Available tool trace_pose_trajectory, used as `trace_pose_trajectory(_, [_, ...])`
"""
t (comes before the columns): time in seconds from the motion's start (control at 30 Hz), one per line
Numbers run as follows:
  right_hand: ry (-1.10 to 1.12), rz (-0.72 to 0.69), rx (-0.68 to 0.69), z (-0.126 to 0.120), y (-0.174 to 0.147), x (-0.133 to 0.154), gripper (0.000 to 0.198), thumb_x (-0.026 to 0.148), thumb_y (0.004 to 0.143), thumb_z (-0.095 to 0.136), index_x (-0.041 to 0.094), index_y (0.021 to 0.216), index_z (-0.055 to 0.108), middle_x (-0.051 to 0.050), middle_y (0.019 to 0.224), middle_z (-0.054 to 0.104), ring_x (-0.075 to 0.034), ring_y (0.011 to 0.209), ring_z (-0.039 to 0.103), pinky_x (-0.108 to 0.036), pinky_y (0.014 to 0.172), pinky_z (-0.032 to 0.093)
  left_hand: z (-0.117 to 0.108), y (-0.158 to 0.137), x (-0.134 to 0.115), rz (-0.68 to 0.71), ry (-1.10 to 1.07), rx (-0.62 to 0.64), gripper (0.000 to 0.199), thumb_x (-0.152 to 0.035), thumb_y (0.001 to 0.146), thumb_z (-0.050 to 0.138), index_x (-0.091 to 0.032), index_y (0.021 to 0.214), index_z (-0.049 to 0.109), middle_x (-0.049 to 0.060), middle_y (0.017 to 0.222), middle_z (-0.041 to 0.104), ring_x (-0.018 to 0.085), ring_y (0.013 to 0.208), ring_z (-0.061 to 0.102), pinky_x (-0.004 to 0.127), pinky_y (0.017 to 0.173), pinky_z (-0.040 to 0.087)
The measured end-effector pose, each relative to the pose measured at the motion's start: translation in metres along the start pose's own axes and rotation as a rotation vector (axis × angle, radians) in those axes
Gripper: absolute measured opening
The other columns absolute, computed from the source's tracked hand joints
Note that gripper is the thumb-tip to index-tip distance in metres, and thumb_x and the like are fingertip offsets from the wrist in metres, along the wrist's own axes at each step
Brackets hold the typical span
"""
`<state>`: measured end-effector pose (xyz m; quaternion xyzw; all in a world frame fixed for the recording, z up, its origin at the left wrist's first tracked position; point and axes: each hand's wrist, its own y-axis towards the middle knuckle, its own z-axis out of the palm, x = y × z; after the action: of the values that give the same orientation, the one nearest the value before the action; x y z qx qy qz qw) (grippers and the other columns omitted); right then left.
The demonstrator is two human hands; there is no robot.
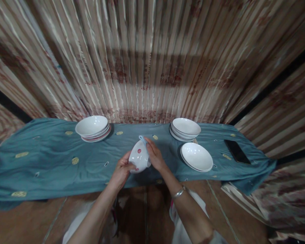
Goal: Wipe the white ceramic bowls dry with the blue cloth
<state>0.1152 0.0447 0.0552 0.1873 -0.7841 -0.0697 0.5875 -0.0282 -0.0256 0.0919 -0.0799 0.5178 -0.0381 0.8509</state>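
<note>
In the head view my left hand (122, 167) grips a white bowl (138, 158) with red round marks, thumb on its outer side. The bowl is tilted on edge above the table's front part. My right hand (154, 154) is closed round a light blue cloth (142, 138) and presses it to the bowl's right side. Most of the cloth is hidden behind the fingers and the bowl. Two stacks of white bowls stand farther back, one at the left (92, 125) and one at the right (186, 126). Nearer on the right lies a low stack of white dishes (197, 156).
A teal tablecloth (53, 169) with yellow pineapple prints covers the long table and hangs over its front. At the right end lies a black phone (237, 151). Striped curtains (142, 67) rise directly behind the table. Tiled floor (132, 217) shows below.
</note>
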Motion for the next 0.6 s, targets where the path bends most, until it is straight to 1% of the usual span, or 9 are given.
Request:
trace_pose_trajectory(0.07, [-0.116,-0.113,0.033,-0.001,-0.008,0.009,0.045,0.037,0.097,0.031,0.025,0.138,0.048,-0.005,0.145,0.045,-0.017,0.138,0.036,-0.039,0.117,0.024,0.000,-0.001,0.002,0.017,-0.007,0.013,0.054,-0.003,0.043,0.063,-0.016,0.094,0.073,0.001,0.075,0.072,0.016,0.063,0.062,0.022,0.058,0.045])
trace_pose_trajectory(0.17, [-0.336,-0.290,0.073,0.000,-0.022,0.028,0.045,0.032,0.097,0.034,0.024,0.140,0.044,-0.006,0.151,0.036,-0.020,0.142,0.026,-0.044,0.117,0.023,0.001,-0.002,0.004,0.037,0.001,0.029,0.047,-0.003,0.043,0.062,-0.016,0.087,0.073,-0.001,0.067,0.069,0.012,0.055,0.056,0.022,0.054,0.042])
trace_pose_trajectory(0.27, [-0.526,-0.431,0.123,0.002,-0.032,0.043,0.044,0.029,0.095,0.040,0.024,0.138,0.048,-0.008,0.152,0.034,-0.025,0.144,0.019,-0.049,0.116,0.021,0.001,-0.002,0.004,0.044,0.040,0.018,0.030,-0.005,0.044,0.061,-0.016,0.071,0.070,-0.004,0.054,0.061,0.010,0.049,0.049,0.021,0.051,0.038])
trace_pose_trajectory(0.33, [-0.585,-0.467,0.149,0.003,-0.034,0.048,0.042,0.029,0.095,0.042,0.025,0.136,0.051,-0.008,0.151,0.036,-0.026,0.144,0.018,-0.050,0.116,0.020,0.001,-0.003,0.004,0.047,0.069,0.011,0.016,-0.007,0.045,0.060,-0.015,0.057,0.065,-0.004,0.049,0.056,0.009,0.047,0.045,0.022,0.050,0.036])
trace_pose_trajectory(0.37, [-0.583,-0.464,0.147,0.002,-0.033,0.048,0.042,0.030,0.095,0.042,0.025,0.135,0.051,-0.008,0.150,0.037,-0.026,0.144,0.018,-0.050,0.116,0.020,0.001,-0.002,0.004,0.046,0.078,0.011,0.013,-0.007,0.044,0.060,-0.015,0.055,0.063,-0.004,0.048,0.055,0.009,0.048,0.045,0.022,0.051,0.036])
trace_pose_trajectory(0.43, [-0.513,-0.419,0.115,0.000,-0.028,0.045,0.042,0.031,0.095,0.040,0.022,0.134,0.052,-0.009,0.149,0.039,-0.025,0.143,0.021,-0.048,0.116,0.021,0.001,-0.002,0.004,0.038,0.087,0.016,0.019,-0.007,0.043,0.058,-0.015,0.059,0.066,-0.004,0.051,0.058,0.010,0.049,0.045,0.022,0.051,0.036])
trace_pose_trajectory(0.53, [-0.277,-0.284,0.054,-0.004,-0.015,0.030,0.042,0.034,0.096,0.036,0.022,0.134,0.052,-0.008,0.144,0.044,-0.021,0.139,0.031,-0.042,0.116,0.023,0.001,0.000,0.004,0.019,0.091,0.008,0.039,-0.007,0.041,0.056,-0.015,0.074,0.073,-0.003,0.059,0.064,0.012,0.054,0.051,0.022,0.053,0.037])
trace_pose_trajectory(0.6, [-0.079,-0.157,0.021,-0.005,-0.006,0.017,0.042,0.037,0.096,0.034,0.025,0.131,0.053,-0.005,0.139,0.050,-0.018,0.134,0.040,-0.038,0.116,0.026,0.001,0.001,0.004,0.004,0.088,-0.014,0.043,-0.007,0.039,0.055,-0.015,0.077,0.074,-0.002,0.061,0.067,0.013,0.056,0.052,0.021,0.053,0.038])
